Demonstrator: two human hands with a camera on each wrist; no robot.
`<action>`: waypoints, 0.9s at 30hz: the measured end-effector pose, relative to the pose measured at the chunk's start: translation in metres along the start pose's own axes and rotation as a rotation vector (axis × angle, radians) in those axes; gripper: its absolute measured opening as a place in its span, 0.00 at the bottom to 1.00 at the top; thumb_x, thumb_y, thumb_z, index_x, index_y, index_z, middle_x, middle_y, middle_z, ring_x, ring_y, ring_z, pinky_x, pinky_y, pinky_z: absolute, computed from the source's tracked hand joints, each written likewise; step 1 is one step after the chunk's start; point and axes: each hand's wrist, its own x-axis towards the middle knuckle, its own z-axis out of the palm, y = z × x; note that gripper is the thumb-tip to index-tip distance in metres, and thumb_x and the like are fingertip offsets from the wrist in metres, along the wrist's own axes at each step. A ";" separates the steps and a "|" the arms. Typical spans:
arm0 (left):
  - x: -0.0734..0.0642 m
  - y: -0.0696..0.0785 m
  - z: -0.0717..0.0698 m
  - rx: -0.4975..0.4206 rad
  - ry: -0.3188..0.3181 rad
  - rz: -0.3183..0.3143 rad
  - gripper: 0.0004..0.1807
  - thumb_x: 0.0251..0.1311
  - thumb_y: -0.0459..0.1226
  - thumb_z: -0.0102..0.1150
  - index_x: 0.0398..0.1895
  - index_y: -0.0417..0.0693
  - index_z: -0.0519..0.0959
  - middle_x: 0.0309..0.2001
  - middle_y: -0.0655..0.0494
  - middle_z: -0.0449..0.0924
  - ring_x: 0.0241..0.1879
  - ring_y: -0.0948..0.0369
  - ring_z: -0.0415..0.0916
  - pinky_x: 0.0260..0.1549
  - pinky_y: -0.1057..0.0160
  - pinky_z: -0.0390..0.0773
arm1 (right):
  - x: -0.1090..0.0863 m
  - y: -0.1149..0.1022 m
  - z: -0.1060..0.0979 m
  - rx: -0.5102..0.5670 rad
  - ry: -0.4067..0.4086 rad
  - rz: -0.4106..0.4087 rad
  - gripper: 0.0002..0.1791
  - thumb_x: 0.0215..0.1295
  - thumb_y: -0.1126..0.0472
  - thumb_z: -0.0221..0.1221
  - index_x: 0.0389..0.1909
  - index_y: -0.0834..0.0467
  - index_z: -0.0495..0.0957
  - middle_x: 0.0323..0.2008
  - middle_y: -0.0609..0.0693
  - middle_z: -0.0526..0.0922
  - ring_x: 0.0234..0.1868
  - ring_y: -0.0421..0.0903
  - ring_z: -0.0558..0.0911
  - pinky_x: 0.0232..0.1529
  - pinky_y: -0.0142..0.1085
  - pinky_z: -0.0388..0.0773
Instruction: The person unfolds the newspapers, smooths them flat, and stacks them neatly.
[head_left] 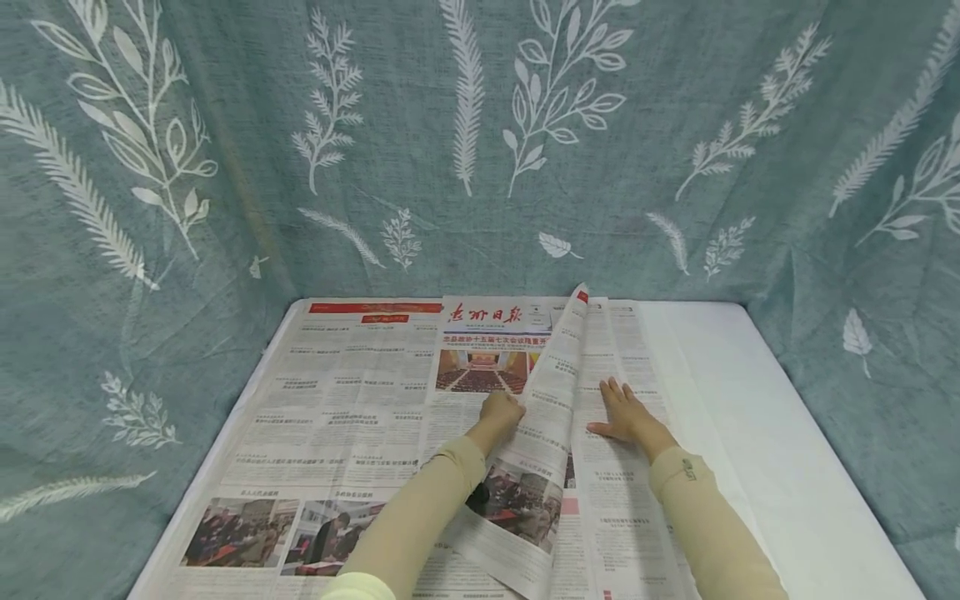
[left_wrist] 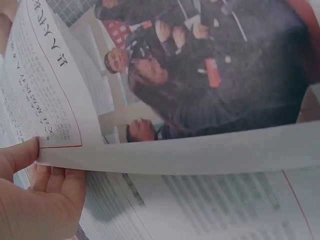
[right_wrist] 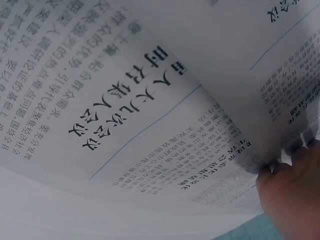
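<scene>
A printed newspaper [head_left: 337,400] lies spread over a white table, with one page [head_left: 555,400] raised and folded over along its middle. My left hand [head_left: 501,417] pinches the edge of that raised page; in the left wrist view the thumb lies above the paper and the curled fingers below it. A large photo of seated people [left_wrist: 210,70] shows on the lifted sheet. To the right of the fold, my right hand [head_left: 626,417] rests on the newspaper with its fingers spread. Close-up newsprint [right_wrist: 150,110] fills most of the right wrist view, with the right hand at its lower right.
A bare white strip of table [head_left: 780,433] runs along the right of the newspaper. Grey-green cloth [head_left: 420,167] with white leaf patterns hangs behind the table and along both sides. A red-lettered front page [head_left: 487,315] lies at the far edge.
</scene>
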 end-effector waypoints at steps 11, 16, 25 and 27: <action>-0.058 0.028 -0.054 0.075 0.028 -0.022 0.13 0.57 0.34 0.59 0.40 0.31 0.80 0.41 0.39 0.82 0.41 0.47 0.80 0.41 0.55 0.81 | -0.005 -0.002 -0.003 0.014 0.007 -0.002 0.51 0.62 0.44 0.58 0.71 0.71 0.43 0.72 0.70 0.41 0.71 0.70 0.42 0.70 0.60 0.45; 0.011 -0.031 -0.030 0.064 0.011 -0.009 0.15 0.51 0.38 0.67 0.36 0.33 0.82 0.36 0.41 0.83 0.33 0.48 0.81 0.32 0.55 0.83 | -0.007 0.000 -0.001 0.005 0.012 0.007 0.53 0.60 0.43 0.59 0.70 0.73 0.44 0.71 0.70 0.42 0.71 0.70 0.43 0.70 0.60 0.44; 0.080 -0.097 -0.022 0.134 0.078 0.016 0.21 0.47 0.43 0.71 0.36 0.33 0.83 0.36 0.40 0.83 0.32 0.50 0.82 0.31 0.56 0.83 | -0.010 0.003 -0.006 0.003 0.002 0.014 0.53 0.61 0.43 0.58 0.69 0.75 0.42 0.71 0.71 0.40 0.71 0.71 0.42 0.70 0.60 0.43; 0.064 -0.086 -0.038 0.126 0.074 -0.016 0.22 0.47 0.42 0.72 0.35 0.30 0.81 0.34 0.39 0.83 0.30 0.49 0.82 0.29 0.55 0.83 | -0.010 0.003 -0.007 -0.006 0.004 0.017 0.53 0.61 0.43 0.58 0.69 0.75 0.43 0.71 0.72 0.41 0.70 0.71 0.42 0.70 0.61 0.43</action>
